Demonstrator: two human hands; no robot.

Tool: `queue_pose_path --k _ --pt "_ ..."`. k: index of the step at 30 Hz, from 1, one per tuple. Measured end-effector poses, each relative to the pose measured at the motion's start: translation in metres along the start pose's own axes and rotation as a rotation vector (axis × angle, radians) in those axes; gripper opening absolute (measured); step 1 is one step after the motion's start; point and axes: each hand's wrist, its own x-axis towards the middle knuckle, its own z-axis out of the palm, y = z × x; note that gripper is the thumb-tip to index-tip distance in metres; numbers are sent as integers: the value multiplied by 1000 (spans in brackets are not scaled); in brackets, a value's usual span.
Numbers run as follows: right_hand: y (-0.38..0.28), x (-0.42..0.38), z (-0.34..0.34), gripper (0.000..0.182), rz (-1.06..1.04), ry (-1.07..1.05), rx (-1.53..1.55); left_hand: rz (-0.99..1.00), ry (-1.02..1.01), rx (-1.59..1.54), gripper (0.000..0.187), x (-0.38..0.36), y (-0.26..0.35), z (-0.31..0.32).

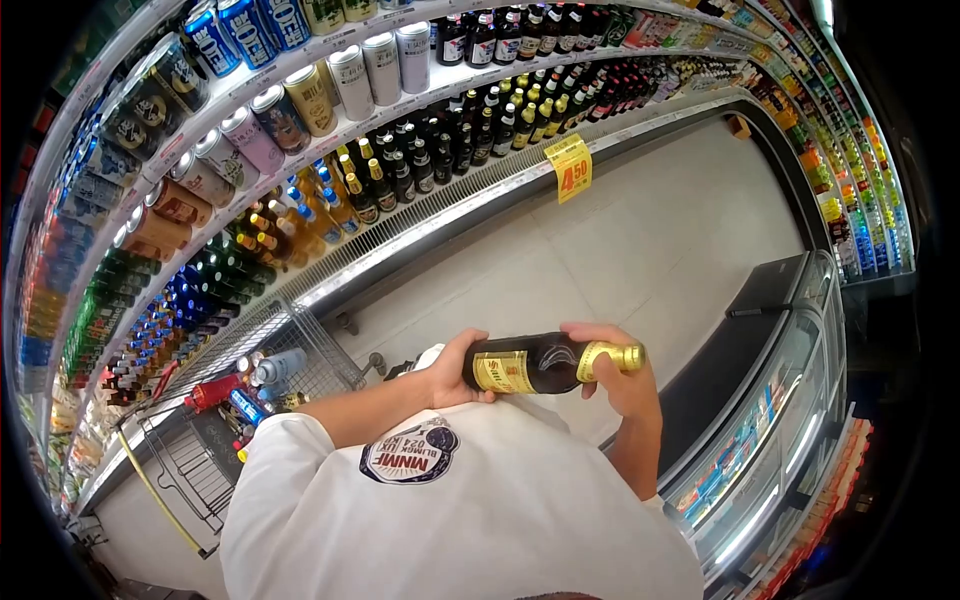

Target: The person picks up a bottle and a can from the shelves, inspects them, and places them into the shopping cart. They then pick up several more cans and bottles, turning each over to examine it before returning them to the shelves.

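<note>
A dark glass beer bottle (550, 365) with a yellow label and gold foil round its neck lies sideways in front of my chest. My left hand (458, 368) is closed around its base end. At the neck end, my right hand (628, 385) has its fingers curled round the gold foil, with the cap pointing right. Part of the label faces up between the hands.
To the left stands a shopping cart (330, 350) with cans and bottles inside. Curved shelves (420, 100) of cans and bottles run along the far side, bearing a yellow price sign (570, 168). A glass-topped freezer (770, 400) is on the right.
</note>
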Motion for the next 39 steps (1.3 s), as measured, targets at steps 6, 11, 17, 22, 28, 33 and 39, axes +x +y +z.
queue_pose_path --k 6,11,17,22,28,33,39 --pt "4 13 -24 39 35 -1 8 31 47 -65 52 10 -1 17" --pt "8 13 -65 34 37 24 16 48 68 -39 53 44 -4 34" --pt "10 -1 -137 38 16 167 47 -36 54 -5 50 111 -7 69" --pt "3 -22 -186 35 68 327 42 -96 48 33 50 163 -17 102" --pt "3 -38 -225 27 81 471 141 -193 62 64 48 210 -13 130" --pt "7 -28 -250 32 116 559 107 -259 116 84 51 242 2 147" --pt "2 3 -299 34 180 604 78 -344 45 120 53 303 43 165"
